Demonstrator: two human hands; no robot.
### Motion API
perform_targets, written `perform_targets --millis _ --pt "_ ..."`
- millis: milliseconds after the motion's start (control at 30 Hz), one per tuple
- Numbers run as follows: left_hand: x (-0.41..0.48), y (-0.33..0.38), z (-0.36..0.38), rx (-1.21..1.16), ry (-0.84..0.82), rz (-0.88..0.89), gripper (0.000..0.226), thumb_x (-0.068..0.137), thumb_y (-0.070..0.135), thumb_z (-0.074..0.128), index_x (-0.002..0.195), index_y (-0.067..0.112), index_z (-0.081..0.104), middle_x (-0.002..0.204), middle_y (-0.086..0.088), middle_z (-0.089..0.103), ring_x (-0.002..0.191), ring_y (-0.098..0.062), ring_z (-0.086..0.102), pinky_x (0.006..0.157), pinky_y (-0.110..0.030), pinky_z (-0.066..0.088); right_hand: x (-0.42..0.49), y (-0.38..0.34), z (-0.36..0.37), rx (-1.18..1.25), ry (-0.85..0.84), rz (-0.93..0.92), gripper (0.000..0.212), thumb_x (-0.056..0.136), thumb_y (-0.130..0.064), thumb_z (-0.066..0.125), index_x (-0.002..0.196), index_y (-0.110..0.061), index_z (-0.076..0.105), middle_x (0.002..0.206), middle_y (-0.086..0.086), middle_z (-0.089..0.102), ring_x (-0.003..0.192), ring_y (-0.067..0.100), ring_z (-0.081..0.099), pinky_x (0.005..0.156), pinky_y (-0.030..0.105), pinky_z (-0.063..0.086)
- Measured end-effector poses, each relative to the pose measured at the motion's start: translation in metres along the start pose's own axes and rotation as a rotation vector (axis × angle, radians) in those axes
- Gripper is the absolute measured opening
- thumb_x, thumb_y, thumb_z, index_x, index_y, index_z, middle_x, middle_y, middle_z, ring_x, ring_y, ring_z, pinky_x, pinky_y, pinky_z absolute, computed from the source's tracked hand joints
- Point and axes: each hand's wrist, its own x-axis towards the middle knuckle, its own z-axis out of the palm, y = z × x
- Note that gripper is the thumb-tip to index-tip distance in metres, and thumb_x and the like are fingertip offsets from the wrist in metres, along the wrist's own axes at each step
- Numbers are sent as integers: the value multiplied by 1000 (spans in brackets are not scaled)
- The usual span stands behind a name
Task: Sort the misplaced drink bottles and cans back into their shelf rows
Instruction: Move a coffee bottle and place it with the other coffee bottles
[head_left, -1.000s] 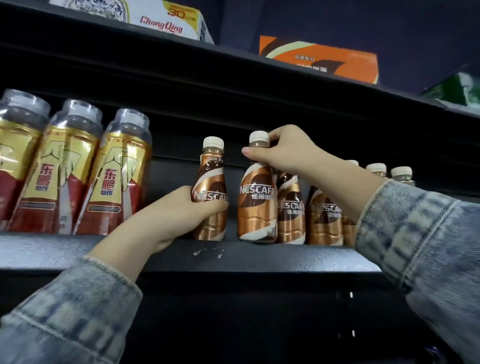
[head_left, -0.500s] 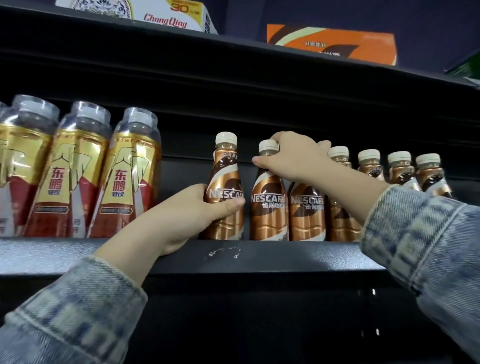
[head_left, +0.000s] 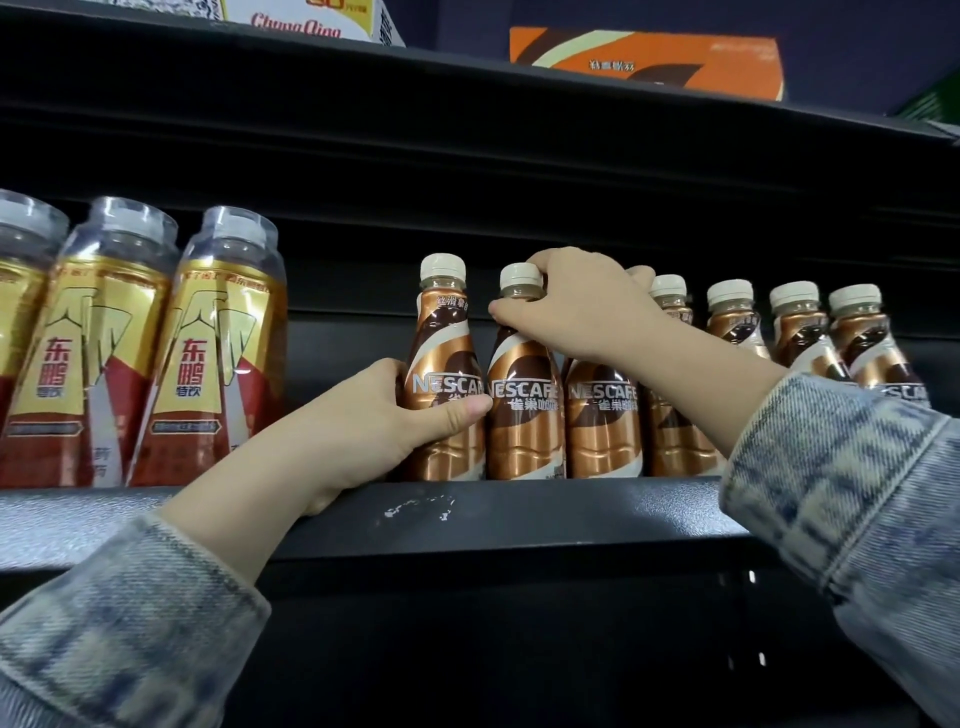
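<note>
A row of brown Nescafe coffee bottles with white caps stands on the black shelf (head_left: 571, 506). My left hand (head_left: 379, 421) grips the body of the leftmost coffee bottle (head_left: 444, 332), thumb across its label. My right hand (head_left: 576, 301) pinches the neck and cap of the second coffee bottle (head_left: 522, 415), which stands upright against the first. A third coffee bottle (head_left: 602, 421) stands right beside it, its top hidden by my right hand. More coffee bottles (head_left: 795, 322) continue to the right behind my forearm.
Three tall gold-and-red energy drink bottles (head_left: 208, 353) stand to the left, with a gap between them and the coffee row. On the shelf above sit an orange carton (head_left: 644, 62) and a white carton (head_left: 311, 21). A green box (head_left: 935, 98) shows at the far right.
The second coffee bottle has come down from a slight tilt to stand upright, close against its neighbours. The view has shifted, bringing more coffee bottles into sight on the right.
</note>
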Motion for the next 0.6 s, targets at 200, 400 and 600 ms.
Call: perform_targets --millis 200,400,600 --pt "0 -3 0 15 -18 11 69 54 62 69 108 22 57 95 0 73 86 -16 71 86 -38 54 -3 5 4 14 34 -55 36 84 -51 52 92 -18 61 80 -5 61 86 19 54 89 43 28" --pt "-3 2 -2 -161 -144 -10 49 70 38 67 112 16 56 97 -3 74 86 -16 72 77 -30 55 -4 8 5 72 30 -76 34 84 -49 53 93 -18 62 79 -3 64 86 20 56 81 39 26" --pt "1 -3 -6 -258 -222 -16 40 68 32 64 105 17 61 96 -4 75 88 -14 71 75 -27 56 -5 10 5 92 31 -75 33 84 -48 52 93 -17 60 74 -5 58 83 20 55 82 39 26"
